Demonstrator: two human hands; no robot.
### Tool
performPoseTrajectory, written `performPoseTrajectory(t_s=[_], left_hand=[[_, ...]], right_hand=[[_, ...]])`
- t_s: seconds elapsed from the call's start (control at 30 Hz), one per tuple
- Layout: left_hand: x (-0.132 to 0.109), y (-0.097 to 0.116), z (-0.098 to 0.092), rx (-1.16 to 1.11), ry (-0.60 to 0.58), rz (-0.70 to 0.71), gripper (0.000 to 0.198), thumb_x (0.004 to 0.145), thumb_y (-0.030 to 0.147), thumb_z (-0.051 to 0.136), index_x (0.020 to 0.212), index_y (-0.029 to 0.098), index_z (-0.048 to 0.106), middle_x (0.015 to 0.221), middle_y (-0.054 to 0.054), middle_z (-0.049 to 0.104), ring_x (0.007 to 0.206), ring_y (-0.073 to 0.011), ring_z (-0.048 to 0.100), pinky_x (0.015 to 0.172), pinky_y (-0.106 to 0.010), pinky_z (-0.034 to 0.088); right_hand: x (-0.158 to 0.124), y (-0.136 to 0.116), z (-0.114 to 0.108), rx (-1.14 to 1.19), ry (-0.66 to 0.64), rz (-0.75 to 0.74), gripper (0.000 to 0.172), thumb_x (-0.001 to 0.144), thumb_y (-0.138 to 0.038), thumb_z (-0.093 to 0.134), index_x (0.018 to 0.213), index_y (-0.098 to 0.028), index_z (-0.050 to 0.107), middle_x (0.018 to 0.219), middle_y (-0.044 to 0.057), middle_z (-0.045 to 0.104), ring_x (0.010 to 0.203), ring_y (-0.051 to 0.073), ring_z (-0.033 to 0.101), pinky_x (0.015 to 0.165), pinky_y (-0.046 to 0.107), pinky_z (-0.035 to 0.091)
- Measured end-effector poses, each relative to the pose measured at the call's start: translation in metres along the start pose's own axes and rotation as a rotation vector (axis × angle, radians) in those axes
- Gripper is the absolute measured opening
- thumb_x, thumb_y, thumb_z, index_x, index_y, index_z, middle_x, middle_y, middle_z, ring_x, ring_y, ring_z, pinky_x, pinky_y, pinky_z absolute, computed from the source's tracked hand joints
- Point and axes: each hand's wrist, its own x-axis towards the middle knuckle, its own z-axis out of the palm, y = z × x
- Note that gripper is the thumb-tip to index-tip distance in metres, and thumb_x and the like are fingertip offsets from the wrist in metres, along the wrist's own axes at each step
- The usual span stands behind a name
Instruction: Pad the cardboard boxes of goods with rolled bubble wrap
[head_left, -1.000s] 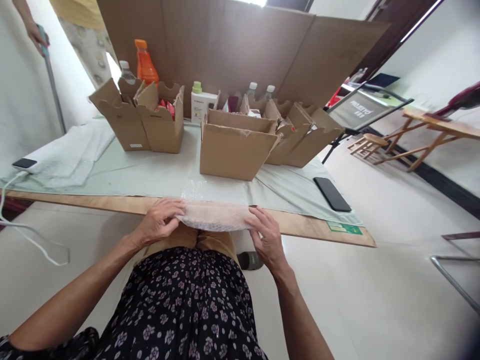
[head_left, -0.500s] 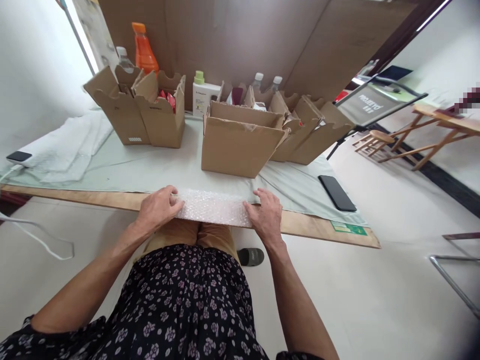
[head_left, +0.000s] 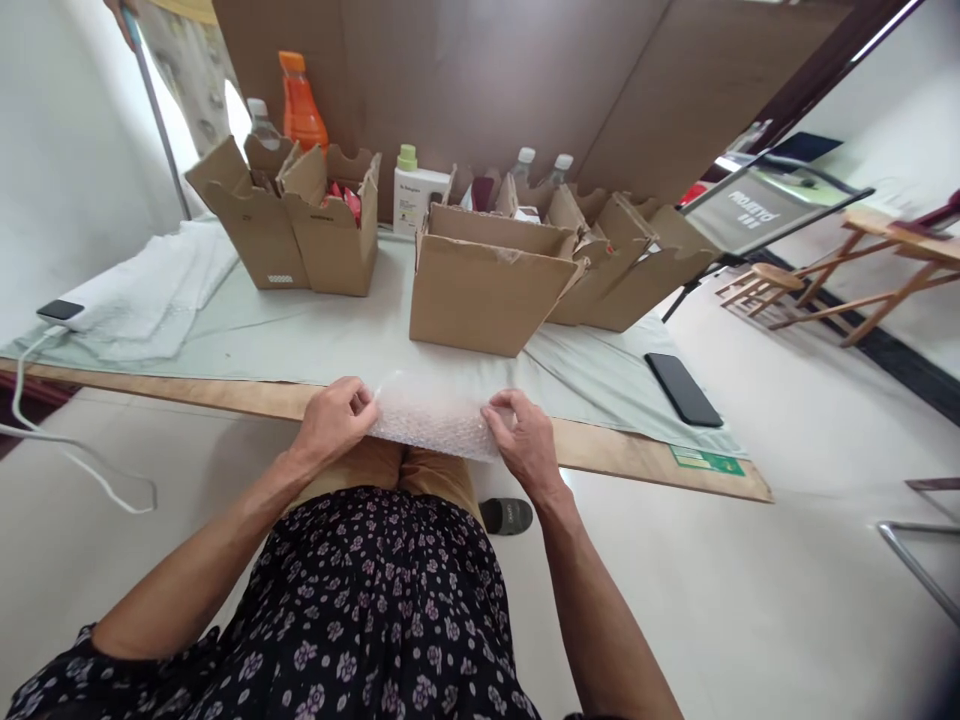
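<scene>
A folded strip of clear bubble wrap (head_left: 435, 420) lies across the table's front edge, partly overhanging it. My left hand (head_left: 336, 418) pinches its left end between thumb and fingers. At the right end my right hand (head_left: 521, 435) grips it with curled fingers. Just behind the strip stands an open cardboard box (head_left: 480, 300), apart from both hands; its inside is mostly hidden.
Several more open cardboard boxes (head_left: 334, 250) stand along the back, with an orange bottle (head_left: 304, 110) and a white bottle (head_left: 416, 195) behind. More bubble wrap (head_left: 161, 290) lies at left beside a white cabled device (head_left: 60, 310). A black phone (head_left: 682, 388) rests at right.
Both hands have closed more tightly on the bubble wrap's ends. The strip's far edge now lifts slightly. The view has shifted a little, and a person's hand shows at top left.
</scene>
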Motion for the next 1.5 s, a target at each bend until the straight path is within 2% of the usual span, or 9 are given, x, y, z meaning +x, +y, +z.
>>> performPoseTrajectory(t_s=[0.23,0.33,0.43,0.57,0.67,0.87,0.97,1.2,1.5], left_hand=[[0.049,-0.006,-0.04,-0.062,0.036,0.056,0.042,0.088,0.032,0.057,0.126,0.016,0.06,0.085,-0.002,0.073,0.073,-0.0178,0.066,0.072,-0.03,0.051],[0.086,-0.013,-0.053,0.013,0.012,0.102,0.044,0.081,0.022,0.06,0.125,0.019,0.066,0.082,-0.002,0.073,0.078,-0.0212,0.067,0.078,-0.034,0.051],[0.127,-0.015,-0.052,0.086,-0.009,0.152,0.041,0.077,0.016,0.062,0.117,0.021,0.071,0.084,-0.003,0.074,0.089,-0.0262,0.069,0.088,-0.039,0.051],[0.158,-0.014,-0.037,0.113,0.006,0.221,0.04,0.077,0.019,0.067,0.117,0.019,0.071,0.111,-0.011,0.076,0.114,-0.0325,0.065,0.105,-0.049,0.047],[0.134,-0.017,-0.03,0.081,0.016,0.275,0.037,0.085,0.024,0.063,0.121,0.016,0.069,0.123,-0.014,0.073,0.12,-0.0321,0.063,0.108,-0.051,0.047],[-0.004,-0.042,-0.03,-0.018,-0.101,0.477,0.043,0.088,0.039,0.071,0.126,0.02,0.069,0.133,-0.013,0.07,0.127,-0.0312,0.063,0.11,-0.049,0.052],[-0.043,-0.049,-0.017,-0.003,-0.055,0.548,0.057,0.086,0.033,0.074,0.14,0.021,0.062,0.147,-0.016,0.062,0.139,-0.036,0.055,0.116,-0.055,0.047],[-0.03,-0.044,0.008,-0.126,0.179,0.455,0.025,0.094,0.014,0.054,0.106,0.021,0.075,0.109,-0.01,0.08,0.107,-0.0258,0.074,0.1,-0.045,0.058],[-0.017,-0.039,0.001,-0.209,0.176,0.229,0.022,0.096,0.027,0.052,0.091,0.022,0.073,0.091,-0.007,0.08,0.087,-0.0224,0.074,0.083,-0.036,0.06]], right_hand=[[0.008,-0.017,-0.005,0.246,0.02,0.056,0.049,0.089,-0.036,0.061,0.134,-0.018,0.058,0.082,0.0,0.068,0.072,0.017,0.062,0.079,0.033,0.052],[0.004,-0.031,0.017,0.359,-0.087,0.065,0.057,0.089,-0.033,0.057,0.144,-0.016,0.054,0.079,-0.002,0.065,0.067,0.014,0.06,0.073,0.03,0.052],[0.004,-0.049,0.047,0.439,-0.222,0.078,0.052,0.088,-0.028,0.057,0.139,-0.019,0.063,0.079,-0.002,0.066,0.065,0.013,0.06,0.069,0.027,0.051],[0.014,-0.065,0.071,0.492,-0.37,0.125,0.033,0.087,-0.027,0.059,0.115,-0.015,0.074,0.076,0.0,0.068,0.06,0.013,0.062,0.066,0.028,0.051],[0.02,-0.068,0.071,0.522,-0.427,0.17,0.032,0.089,-0.028,0.059,0.113,-0.014,0.074,0.077,0.002,0.071,0.062,0.014,0.065,0.067,0.029,0.053],[0.019,-0.068,0.064,0.577,-0.463,0.221,0.03,0.089,-0.03,0.062,0.111,-0.015,0.076,0.072,0.0,0.07,0.069,0.016,0.065,0.073,0.029,0.054],[0.019,-0.071,0.066,0.577,-0.465,0.233,0.029,0.089,-0.03,0.06,0.108,-0.014,0.076,0.07,0.0,0.069,0.068,0.016,0.065,0.073,0.03,0.054],[0.018,-0.074,0.063,0.552,-0.433,0.211,0.026,0.09,-0.031,0.058,0.102,-0.015,0.075,0.07,0.0,0.07,0.064,0.015,0.065,0.069,0.028,0.054],[0.013,-0.069,0.052,0.595,-0.518,0.162,0.038,0.086,-0.034,0.069,0.12,-0.016,0.071,0.087,0.003,0.073,0.078,0.017,0.067,0.073,0.03,0.054]])
